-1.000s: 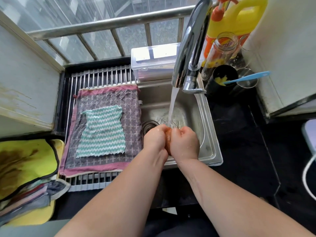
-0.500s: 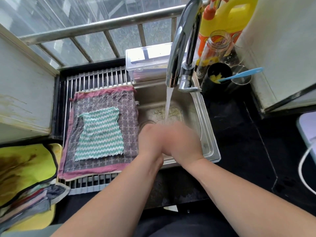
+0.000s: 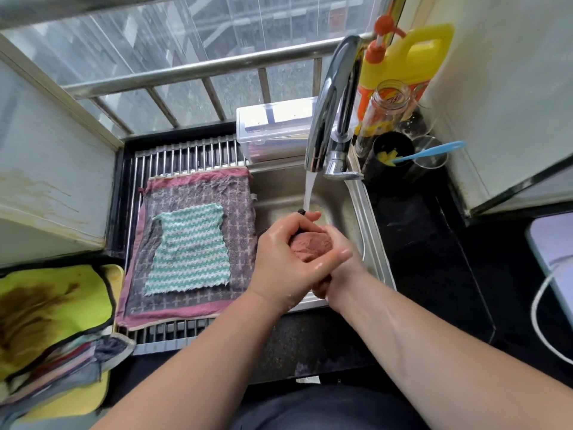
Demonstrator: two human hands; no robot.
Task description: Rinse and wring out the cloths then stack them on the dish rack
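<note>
1. Pink and balled tight, the cloth [image 3: 310, 245] sits squeezed between both hands over the steel sink [image 3: 370, 218], just below the water stream [image 3: 310, 190] that runs from the chrome faucet [image 3: 331, 103].
2. From the head view, the left hand [image 3: 282, 259] wraps over the ball from the left, its fingers curled round it and its thumb laid across the front.
3. The right hand [image 3: 344, 274] grips the same cloth from the right and underneath, partly hidden by the left hand.
4. On the dish rack [image 3: 186, 156] left of the sink a grey cloth with pink edges [image 3: 238, 197] lies flat, with a green-and-white striped cloth [image 3: 189, 249] spread on top of it.
5. A pile of cloths with a stained yellow cloth [image 3: 52, 305] on top lies at the far left.
6. Behind the sink stands a clear plastic box [image 3: 273, 125]; a yellow bottle [image 3: 403, 57] and a black cup [image 3: 392, 150] holding a blue spoon [image 3: 431, 152] stand on the black counter [image 3: 434, 259].
</note>
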